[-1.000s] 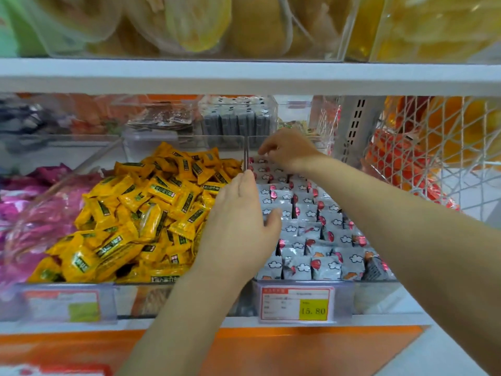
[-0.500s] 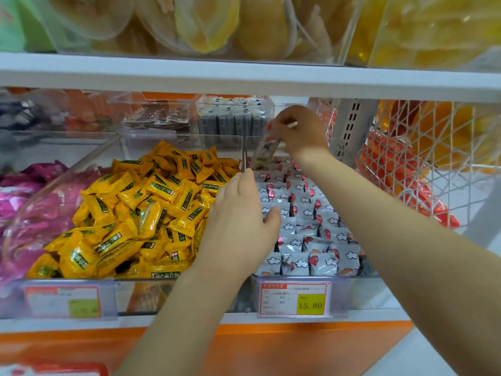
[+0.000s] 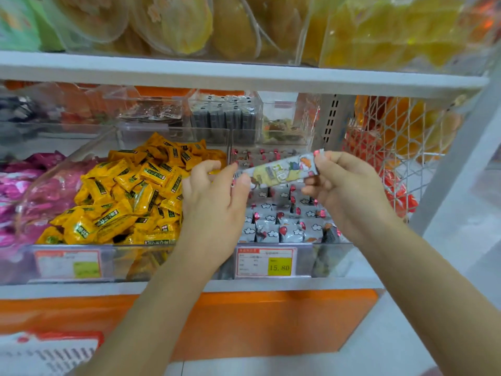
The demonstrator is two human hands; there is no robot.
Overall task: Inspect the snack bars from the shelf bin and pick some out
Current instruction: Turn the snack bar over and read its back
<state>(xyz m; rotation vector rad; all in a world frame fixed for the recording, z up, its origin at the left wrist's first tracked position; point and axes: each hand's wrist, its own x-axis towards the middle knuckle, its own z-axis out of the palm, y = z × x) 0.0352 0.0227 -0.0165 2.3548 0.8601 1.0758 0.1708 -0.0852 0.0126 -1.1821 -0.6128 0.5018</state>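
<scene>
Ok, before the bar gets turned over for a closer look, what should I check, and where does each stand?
1. Snack bar held above the bin, clear of the stocked bars: ok.
2. Right hand grips its right end: ok.
3. Left hand pinches its left end: ok.
4. Print on it readable: not ok, blurred.
5. Free of tears or dents: cannot tell.
6. Price tag readable: ok, 15.80.
</scene>
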